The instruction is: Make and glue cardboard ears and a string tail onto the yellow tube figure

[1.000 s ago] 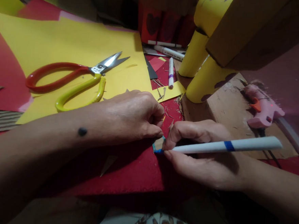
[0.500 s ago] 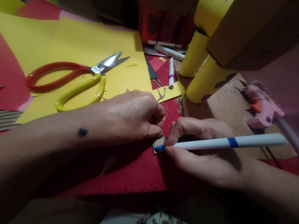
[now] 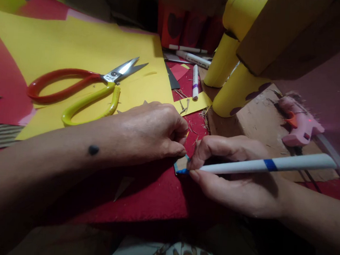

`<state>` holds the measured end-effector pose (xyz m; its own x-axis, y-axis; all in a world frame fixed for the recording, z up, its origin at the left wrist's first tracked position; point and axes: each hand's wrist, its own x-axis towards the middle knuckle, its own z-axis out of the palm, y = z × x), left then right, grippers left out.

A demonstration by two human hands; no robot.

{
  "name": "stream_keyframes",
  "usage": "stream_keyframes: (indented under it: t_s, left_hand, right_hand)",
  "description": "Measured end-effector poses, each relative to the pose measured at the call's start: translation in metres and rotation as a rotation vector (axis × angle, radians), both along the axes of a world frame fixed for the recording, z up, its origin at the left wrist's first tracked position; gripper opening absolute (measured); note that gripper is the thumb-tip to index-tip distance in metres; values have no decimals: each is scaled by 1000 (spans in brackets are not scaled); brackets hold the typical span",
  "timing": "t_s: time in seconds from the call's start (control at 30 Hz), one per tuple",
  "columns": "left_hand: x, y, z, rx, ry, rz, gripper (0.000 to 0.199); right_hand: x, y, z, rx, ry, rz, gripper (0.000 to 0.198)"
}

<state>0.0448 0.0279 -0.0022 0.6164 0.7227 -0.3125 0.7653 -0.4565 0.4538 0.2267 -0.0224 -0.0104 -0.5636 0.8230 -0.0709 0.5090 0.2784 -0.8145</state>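
Red tabletop (image 3: 153, 204), white marker (image 3: 237, 166) across right grip (image 3: 245, 193)

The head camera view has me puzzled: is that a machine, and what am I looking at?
No machine here: these are a person's own two bare hands. The camera sits on that person's head, looking forward and down, so the forearms reach in from both sides.

The right hand holds a white marker with a blue band, its tip at a small piece of cardboard edged in blue. The left hand has its thumb by that piece; whether it grips it, I can't tell.

On the red surface lies yellow paper, with scissors on it, blades apart. To the right are yellow tubes and a pink glue gun.
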Motion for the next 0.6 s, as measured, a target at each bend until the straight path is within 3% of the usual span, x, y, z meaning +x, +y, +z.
stream_keyframes:
  t_s: [0.6]
  left_hand:
    - [0,0,2,-15,-3,2,11]
  right_hand:
    - [1,0,2,7,-64,39,8]
